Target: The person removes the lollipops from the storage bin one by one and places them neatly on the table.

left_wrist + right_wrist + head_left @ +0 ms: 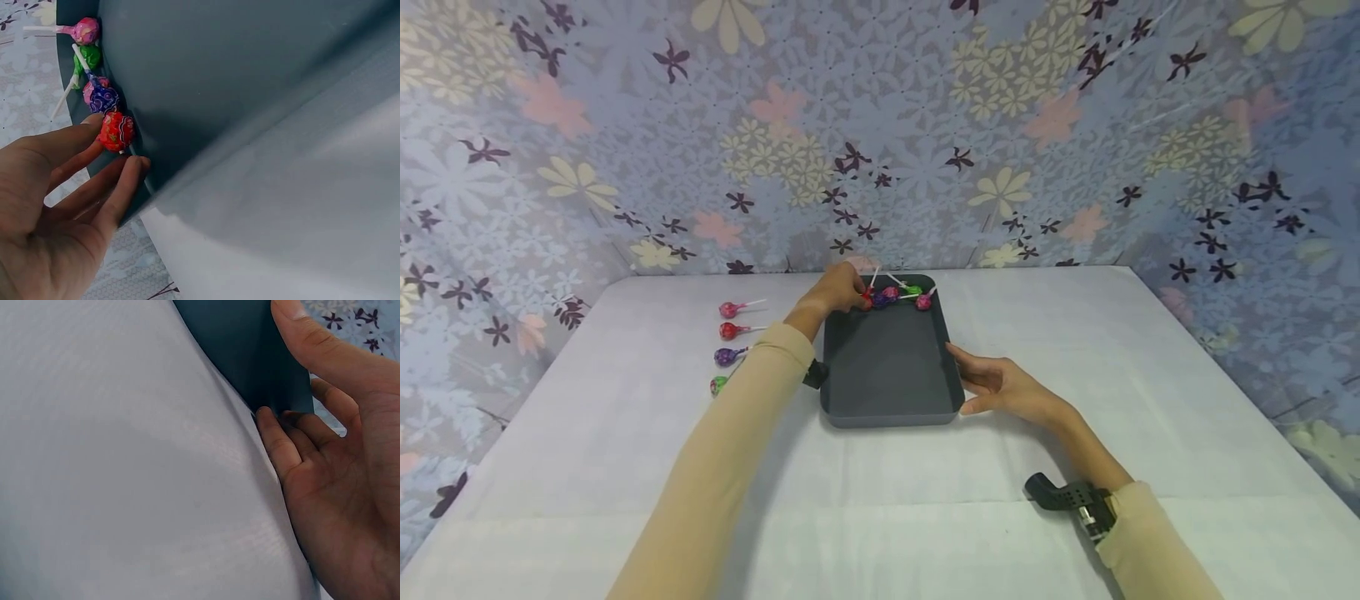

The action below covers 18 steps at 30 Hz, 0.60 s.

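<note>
At the far left corner of a dark grey tray point(887, 367), my left hand point(838, 287) pinches a red lollipop point(117, 132) between thumb and fingers. Close beside it in the tray lie a purple lollipop point(104, 99), a green lollipop point(89, 57) and pink lollipops, one point(85, 30) farthest from the hand. Their white sticks point various ways, some over the far rim. My right hand point(1011, 390) is at the tray's near right side, its fingertips point(267, 422) touching the outer wall and the thumb spread apart.
Left of the tray, a column of lollipops lies on the white-covered table point(1150, 375): pink point(728, 310), red point(728, 331), purple point(726, 357) and green point(718, 385). My left sleeve partly covers the nearer ones. A flowered cloth point(880, 142) stands behind the table.
</note>
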Motion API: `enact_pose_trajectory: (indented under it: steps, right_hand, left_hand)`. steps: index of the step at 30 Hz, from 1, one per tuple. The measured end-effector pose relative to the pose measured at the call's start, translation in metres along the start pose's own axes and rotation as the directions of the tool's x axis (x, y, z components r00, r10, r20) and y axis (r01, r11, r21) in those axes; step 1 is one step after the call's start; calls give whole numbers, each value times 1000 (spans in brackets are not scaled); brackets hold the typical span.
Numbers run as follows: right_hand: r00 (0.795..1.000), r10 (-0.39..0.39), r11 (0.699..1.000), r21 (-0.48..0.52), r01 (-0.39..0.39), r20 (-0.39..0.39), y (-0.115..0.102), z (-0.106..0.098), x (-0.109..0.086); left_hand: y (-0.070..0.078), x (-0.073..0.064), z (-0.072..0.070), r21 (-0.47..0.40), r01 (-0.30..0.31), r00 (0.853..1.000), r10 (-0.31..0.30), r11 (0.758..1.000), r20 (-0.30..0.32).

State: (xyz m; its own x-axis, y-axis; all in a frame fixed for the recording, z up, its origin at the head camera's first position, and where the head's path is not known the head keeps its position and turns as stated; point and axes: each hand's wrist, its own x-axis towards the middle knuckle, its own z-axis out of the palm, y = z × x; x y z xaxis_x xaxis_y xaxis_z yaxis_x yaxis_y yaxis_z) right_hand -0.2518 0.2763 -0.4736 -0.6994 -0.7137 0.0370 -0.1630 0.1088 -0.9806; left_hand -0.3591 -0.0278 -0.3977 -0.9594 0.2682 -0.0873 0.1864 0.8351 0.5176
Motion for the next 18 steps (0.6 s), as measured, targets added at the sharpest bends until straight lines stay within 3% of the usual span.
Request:
enact_pose_trajectory:
  steps: [4,18]
  right_hand:
    - [1000,3,1000,-7,-3,6,0,0,0]
    - [1000,17,1000,-6,-17,-8,-2,0,1]
  left_hand:
    - [3,1,0,-2,30,999,-30,1000,17]
    - [10,0,0,33,46,998,-47,998,31]
